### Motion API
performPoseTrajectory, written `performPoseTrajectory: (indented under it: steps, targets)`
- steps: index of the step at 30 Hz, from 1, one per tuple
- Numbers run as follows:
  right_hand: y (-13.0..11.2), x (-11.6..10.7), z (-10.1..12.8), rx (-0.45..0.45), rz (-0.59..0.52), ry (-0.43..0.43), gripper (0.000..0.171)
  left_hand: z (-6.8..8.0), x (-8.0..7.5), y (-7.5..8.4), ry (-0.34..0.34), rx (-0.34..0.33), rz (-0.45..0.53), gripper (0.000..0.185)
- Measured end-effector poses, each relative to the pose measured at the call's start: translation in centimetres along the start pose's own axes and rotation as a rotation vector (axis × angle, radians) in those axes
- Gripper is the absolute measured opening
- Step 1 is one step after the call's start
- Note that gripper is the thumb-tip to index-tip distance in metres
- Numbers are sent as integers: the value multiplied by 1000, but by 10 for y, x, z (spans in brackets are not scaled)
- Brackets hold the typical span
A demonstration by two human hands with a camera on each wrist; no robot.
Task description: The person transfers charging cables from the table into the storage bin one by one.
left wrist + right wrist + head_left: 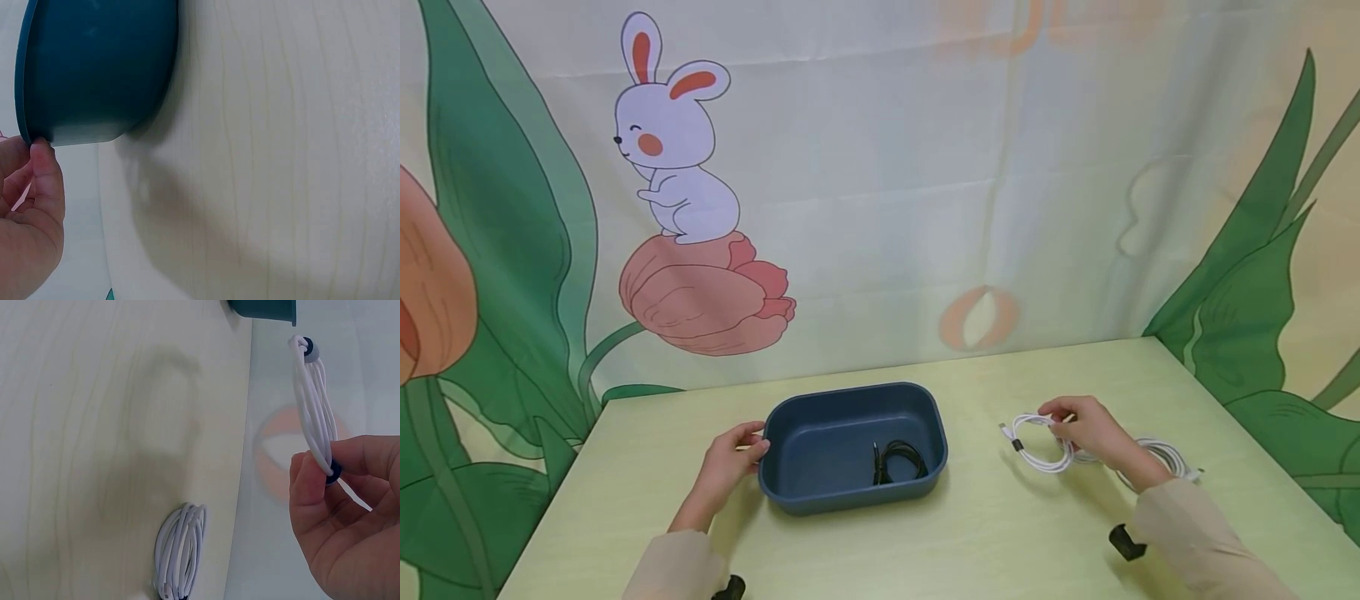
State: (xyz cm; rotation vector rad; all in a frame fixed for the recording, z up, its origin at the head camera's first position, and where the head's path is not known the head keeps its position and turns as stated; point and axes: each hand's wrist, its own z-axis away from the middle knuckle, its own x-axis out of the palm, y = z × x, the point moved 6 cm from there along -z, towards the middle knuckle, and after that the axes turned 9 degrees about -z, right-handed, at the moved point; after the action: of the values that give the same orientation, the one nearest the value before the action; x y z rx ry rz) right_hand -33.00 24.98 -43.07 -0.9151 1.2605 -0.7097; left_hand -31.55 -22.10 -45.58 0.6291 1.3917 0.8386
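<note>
A dark blue tub (820,492) sits mid-table with a coiled black cable (898,461) inside it. My left hand (733,454) holds the tub's left rim, its thumb against the edge of the tub (94,69) in the left wrist view. My right hand (1086,433) pinches a coiled white cable (1037,442) just above the table, right of the tub. In the right wrist view the thumb and fingers (312,481) grip that white cable (312,406) near a dark tie. A second white cable coil (1161,457) lies on the table behind my right wrist, the same second coil (181,556) showing in the right wrist view.
The pale wood-grain table (880,550) is backed by a printed curtain (880,167) with a rabbit and leaves. Small black objects (1126,542) sit under my forearms near the front edge.
</note>
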Motion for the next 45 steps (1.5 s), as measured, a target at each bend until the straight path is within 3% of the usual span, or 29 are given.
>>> performPoseTrajectory:
  steps: [45]
  targets:
    - [-16,10,-8,-26,-32,-24,27,1,-1,0,-4,-6,-13,38]
